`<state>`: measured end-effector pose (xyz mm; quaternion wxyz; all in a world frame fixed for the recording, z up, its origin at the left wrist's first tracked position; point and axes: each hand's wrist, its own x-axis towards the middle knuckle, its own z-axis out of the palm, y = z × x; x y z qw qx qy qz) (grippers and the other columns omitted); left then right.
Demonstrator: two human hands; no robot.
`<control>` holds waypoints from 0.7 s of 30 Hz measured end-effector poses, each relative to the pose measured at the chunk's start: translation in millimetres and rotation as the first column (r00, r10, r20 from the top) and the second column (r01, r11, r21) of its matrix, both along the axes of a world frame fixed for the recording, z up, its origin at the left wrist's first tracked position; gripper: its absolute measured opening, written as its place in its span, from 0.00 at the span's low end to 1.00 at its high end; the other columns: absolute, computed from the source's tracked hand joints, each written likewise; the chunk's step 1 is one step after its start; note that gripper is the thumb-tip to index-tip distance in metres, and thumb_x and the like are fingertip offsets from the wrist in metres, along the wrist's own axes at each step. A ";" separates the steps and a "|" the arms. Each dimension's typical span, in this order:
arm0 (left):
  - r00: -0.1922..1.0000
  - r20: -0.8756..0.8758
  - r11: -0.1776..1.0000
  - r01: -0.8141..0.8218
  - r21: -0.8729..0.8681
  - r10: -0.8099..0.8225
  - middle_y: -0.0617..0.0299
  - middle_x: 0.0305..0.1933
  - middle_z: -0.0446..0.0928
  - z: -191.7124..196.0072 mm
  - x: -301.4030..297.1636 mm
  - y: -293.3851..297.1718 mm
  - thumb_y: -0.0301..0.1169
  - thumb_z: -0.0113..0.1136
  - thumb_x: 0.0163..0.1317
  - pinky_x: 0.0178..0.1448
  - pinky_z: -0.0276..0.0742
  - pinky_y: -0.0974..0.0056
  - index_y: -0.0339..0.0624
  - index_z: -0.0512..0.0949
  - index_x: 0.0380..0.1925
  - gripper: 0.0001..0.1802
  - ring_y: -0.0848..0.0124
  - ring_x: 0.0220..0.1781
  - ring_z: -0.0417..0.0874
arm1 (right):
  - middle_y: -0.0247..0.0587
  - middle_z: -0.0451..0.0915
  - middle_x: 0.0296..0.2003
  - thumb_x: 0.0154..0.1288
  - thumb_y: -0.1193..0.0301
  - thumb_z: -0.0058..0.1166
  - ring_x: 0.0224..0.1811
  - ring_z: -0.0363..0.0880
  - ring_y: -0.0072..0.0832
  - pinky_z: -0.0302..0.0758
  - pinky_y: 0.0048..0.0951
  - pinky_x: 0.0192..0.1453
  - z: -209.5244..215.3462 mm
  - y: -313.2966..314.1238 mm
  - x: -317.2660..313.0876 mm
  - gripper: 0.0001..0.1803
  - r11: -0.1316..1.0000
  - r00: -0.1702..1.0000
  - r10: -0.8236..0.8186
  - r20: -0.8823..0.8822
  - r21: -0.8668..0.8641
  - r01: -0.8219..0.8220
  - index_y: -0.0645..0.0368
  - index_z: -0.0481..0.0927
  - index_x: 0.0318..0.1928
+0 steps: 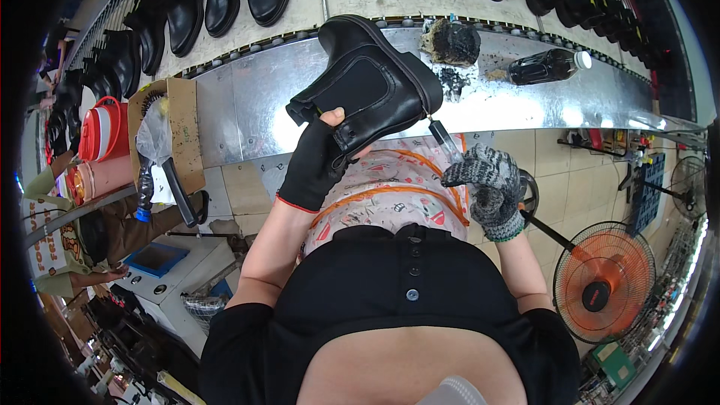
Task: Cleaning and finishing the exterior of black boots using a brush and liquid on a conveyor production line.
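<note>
Well left of the left hand (pixel 315 169), first up: a red container (pixel 103 135) by a pink tub (pixel 109 178), contents impossible to tell. Closer in, a cardboard box (pixel 187 131), nicely stocked: clear plastic bag (pixel 155 135), dark bristles (pixel 152 96), black handle (pixel 178 191) jutting out toward the body. And now the left hand itself, black-gloved, thumb and fingers clamped on the shaft of the black boot (pixel 367 94), up over the near edge of the metal tabletop (pixel 247 124). Just beyond, between both hands: a dark sponge (pixel 452 43), black smears beside it. Next, the right hand (pixel 491 191), grey knit glove, fingers pinching a small brush (pixel 446 140), tip right at the boot's sole edge. Farther out, beyond that hand: a white-capped bottle (pixel 550 67), dark liquid inside.
</note>
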<state>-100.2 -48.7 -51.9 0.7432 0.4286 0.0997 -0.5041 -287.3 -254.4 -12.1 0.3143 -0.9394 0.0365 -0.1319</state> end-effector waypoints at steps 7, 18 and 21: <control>0.994 -0.042 0.987 -0.109 -0.114 0.105 0.41 0.53 0.72 11.7 3.0 -5.7 0.36 0.52 0.63 0.59 0.77 0.53 0.28 0.63 0.56 0.27 0.52 0.53 0.77 | 0.40 0.81 0.28 0.59 0.68 0.46 0.29 0.79 0.28 0.74 0.29 0.34 -1.4 -10.2 -5.1 0.13 0.832 0.993 -0.119 -0.006 0.545 0.103 0.60 0.82 0.28; 0.973 0.227 0.998 -0.056 0.018 0.050 0.54 0.35 0.81 1.3 87.4 -39.9 0.41 0.57 0.60 0.21 0.77 0.74 0.35 0.72 0.46 0.22 0.69 0.26 0.83 | 0.36 0.77 0.36 0.60 0.72 0.57 0.27 0.74 0.19 0.73 0.21 0.30 -148.9 -50.5 41.5 0.31 0.673 0.769 -0.637 -0.056 0.445 0.590 0.60 0.61 0.62; 0.945 0.317 0.996 0.073 0.046 -0.084 0.55 0.38 0.79 -23.3 168.1 -63.8 0.36 0.60 0.56 0.32 0.83 0.64 0.39 0.72 0.46 0.20 0.63 0.34 0.84 | 0.51 0.72 0.49 0.55 0.60 0.62 0.49 0.73 0.37 0.70 0.35 0.53 -156.5 -39.7 49.5 0.37 0.743 0.766 -0.643 0.002 0.243 0.624 0.65 0.62 0.60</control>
